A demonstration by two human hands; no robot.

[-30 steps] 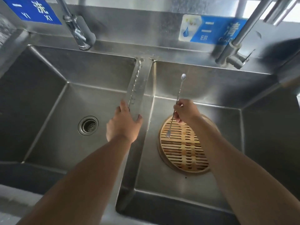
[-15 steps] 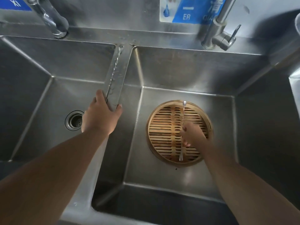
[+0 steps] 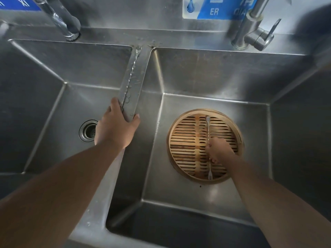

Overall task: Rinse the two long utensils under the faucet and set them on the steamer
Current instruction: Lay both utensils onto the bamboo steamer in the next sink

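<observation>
Left of centre: left hand (image 3: 116, 129) on sink divider (image 3: 138, 83), fingers curled over its edge beside first long utensil (image 3: 130, 77) lying along the ridge. Lower right of centre: right hand (image 3: 219, 153) pinching second long utensil (image 3: 208, 133), laid across bamboo steamer (image 3: 186, 140) in right basin (image 3: 197, 77).

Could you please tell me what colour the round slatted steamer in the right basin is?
The round slatted bamboo steamer is light tan-brown, seen best in the head view.

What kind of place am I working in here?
Likely a commercial kitchen wash station: a stainless double sink, blue labelled basin signs above it, and a bamboo steamer in the right basin.
</observation>
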